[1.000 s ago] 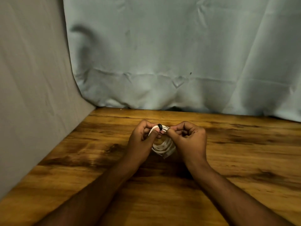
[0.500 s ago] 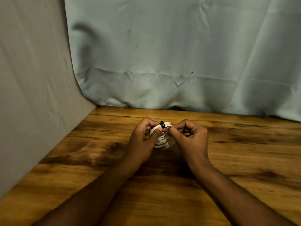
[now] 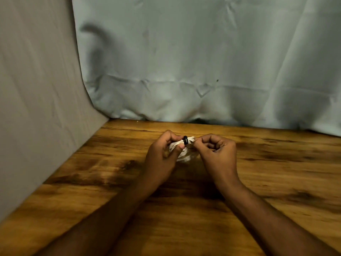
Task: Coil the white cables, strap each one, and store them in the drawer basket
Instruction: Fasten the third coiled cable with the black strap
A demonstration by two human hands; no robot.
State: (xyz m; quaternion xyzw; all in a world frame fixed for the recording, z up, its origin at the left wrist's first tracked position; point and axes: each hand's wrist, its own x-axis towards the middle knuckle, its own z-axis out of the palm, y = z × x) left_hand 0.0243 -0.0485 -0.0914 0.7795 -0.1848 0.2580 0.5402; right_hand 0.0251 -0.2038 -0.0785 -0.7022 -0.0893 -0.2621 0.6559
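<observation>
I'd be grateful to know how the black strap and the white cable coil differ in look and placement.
The black strap is dark and a single narrow band; the white cable coil is pale, with many loops. The strap sits at the coil's top, while the coil hangs below. Both are held between the left hand and right hand.

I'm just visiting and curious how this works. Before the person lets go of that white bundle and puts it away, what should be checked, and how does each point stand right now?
1. Cable coiled into a bundle: ok.
2. Strap around the coil's top: ok, a black band shows there.
3. Strap fully fastened: cannot tell, fingers hide its ends.
4. Both hands gripping: ok, left hand pinches beside the strap, right hand pinches at the coil's other side.
5. Loose cable end tucked in: cannot tell.
6. Drawer basket ready: cannot tell, not in view; only the table shows.
</observation>
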